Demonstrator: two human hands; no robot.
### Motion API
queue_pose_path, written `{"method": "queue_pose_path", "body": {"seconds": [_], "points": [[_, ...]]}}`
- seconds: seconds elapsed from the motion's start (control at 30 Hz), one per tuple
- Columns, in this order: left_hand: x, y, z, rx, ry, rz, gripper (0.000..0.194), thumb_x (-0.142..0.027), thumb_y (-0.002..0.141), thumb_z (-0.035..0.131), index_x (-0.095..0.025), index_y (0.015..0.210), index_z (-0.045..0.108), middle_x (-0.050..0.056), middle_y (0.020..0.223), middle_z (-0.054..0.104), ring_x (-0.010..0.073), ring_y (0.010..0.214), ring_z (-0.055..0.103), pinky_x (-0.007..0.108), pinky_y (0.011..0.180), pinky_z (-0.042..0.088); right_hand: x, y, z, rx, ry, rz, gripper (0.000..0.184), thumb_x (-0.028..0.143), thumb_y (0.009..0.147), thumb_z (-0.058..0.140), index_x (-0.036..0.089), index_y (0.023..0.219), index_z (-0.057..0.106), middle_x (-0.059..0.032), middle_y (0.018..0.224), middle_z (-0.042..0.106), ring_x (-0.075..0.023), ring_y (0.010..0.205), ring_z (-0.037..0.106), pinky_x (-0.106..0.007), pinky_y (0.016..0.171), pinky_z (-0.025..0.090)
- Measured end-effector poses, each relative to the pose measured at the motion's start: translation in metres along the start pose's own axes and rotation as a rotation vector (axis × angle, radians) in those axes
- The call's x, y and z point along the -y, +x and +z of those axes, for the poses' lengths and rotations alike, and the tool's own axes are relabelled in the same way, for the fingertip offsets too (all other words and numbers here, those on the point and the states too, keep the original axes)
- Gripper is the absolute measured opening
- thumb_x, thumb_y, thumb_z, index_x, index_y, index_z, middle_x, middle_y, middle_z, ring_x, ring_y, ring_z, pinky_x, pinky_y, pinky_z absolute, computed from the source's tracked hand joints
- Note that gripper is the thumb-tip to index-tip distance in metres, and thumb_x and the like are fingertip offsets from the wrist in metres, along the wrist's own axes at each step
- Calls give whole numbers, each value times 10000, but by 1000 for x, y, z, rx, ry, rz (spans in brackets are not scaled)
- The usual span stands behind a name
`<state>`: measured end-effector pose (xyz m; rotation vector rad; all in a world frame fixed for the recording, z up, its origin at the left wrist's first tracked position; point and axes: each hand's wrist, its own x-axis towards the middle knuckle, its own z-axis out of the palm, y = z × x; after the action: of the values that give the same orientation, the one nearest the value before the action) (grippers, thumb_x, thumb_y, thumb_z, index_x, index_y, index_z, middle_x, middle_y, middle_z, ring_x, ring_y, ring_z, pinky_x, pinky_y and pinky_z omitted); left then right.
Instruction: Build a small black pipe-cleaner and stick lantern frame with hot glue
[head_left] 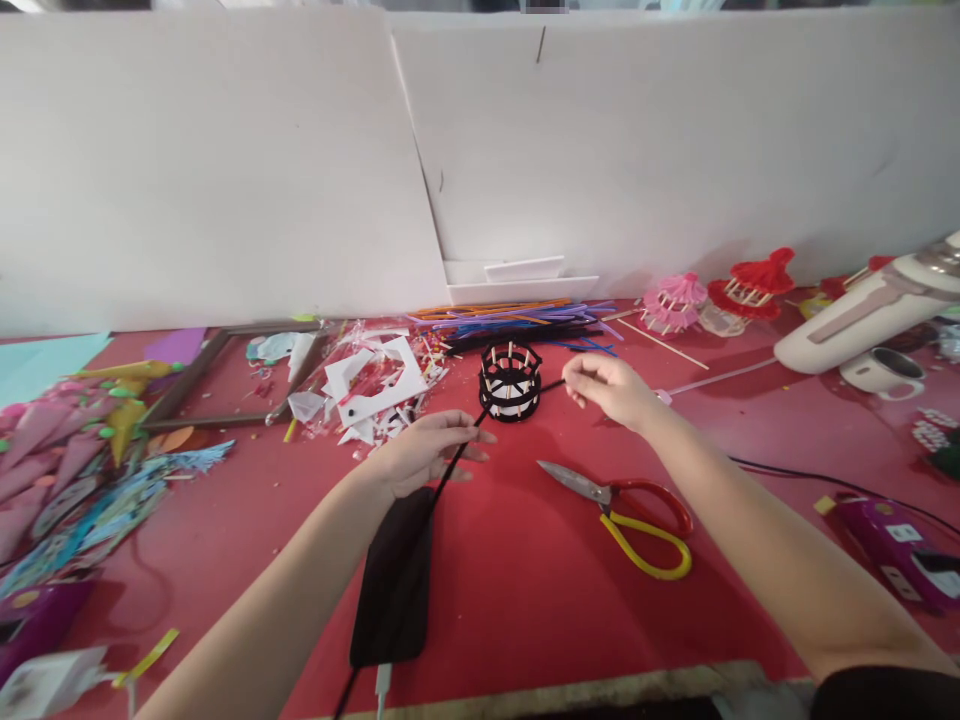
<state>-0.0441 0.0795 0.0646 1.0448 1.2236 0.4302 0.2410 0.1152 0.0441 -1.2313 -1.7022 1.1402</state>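
A small round cage (511, 377) of black fuzzy rings and pale sticks stands upright on the red table. A long black pipe cleaner (451, 474) runs from the front edge, over a black phone (397, 590), up to the cage. My left hand (431, 450) is closed loosely around it, just left of the cage, with thumb and index finger on it. To the right of the cage, my right hand (604, 385) pinches the pipe cleaner's other end. Whether the strand passes behind or through the cage I cannot tell. Scissors (619, 510) with red and yellow handles lie below my right hand.
Colored pipe cleaners (517, 320) lie along the white board (675, 150). White scraps (375, 385) and a brown frame (217, 375) are on the left. Pink (675, 300) and red (754, 285) little pavilions, a bottle (862, 305) and a mug (881, 373) stand at right.
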Motion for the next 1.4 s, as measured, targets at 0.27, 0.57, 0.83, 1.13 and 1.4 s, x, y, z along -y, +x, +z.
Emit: {"method": "queue_pose_path", "body": {"seconds": [0.27, 0.57, 0.83, 1.13, 1.4], "points": [[25, 8, 46, 72, -267, -119, 376, -372, 626, 906, -139, 804, 671, 63, 818, 740, 171, 772, 719, 280, 690, 619, 0, -41, 28, 166, -180, 3, 131, 307, 890, 593, 206, 826, 647, -21, 828, 700, -163, 774, 626, -273, 708, 462], [36, 7, 61, 31, -354, -136, 249, -210, 728, 862, -122, 913, 721, 91, 847, 785, 171, 758, 753, 245, 676, 610, -10, -52, 44, 60, -238, -28, 159, 316, 932, 551, 212, 818, 593, -14, 815, 679, -153, 752, 596, -264, 687, 417], [43, 3, 67, -5, -377, -147, 196, -171, 779, 818, -116, 935, 713, 95, 829, 778, 168, 707, 750, 252, 652, 609, -23, -55, 50, 4, -191, 30, 191, 365, 937, 545, 218, 831, 603, -3, 749, 664, -148, 665, 586, -275, 641, 443], [41, 5, 67, 26, -387, -156, 192, -185, 798, 807, -119, 961, 731, 105, 899, 782, 160, 727, 745, 254, 658, 613, -29, -61, 54, 12, -11, 124, 338, 366, 825, 695, 236, 1134, 740, -74, 1076, 780, -218, 940, 739, -354, 853, 585], [38, 6, 72, 16, -401, -153, 143, -112, 820, 761, -126, 961, 734, 92, 901, 776, 140, 716, 727, 253, 653, 619, -28, -64, 57, 17, 41, 204, 359, 405, 840, 681, 244, 1150, 764, -59, 1045, 796, -228, 878, 748, -367, 799, 603]]}}
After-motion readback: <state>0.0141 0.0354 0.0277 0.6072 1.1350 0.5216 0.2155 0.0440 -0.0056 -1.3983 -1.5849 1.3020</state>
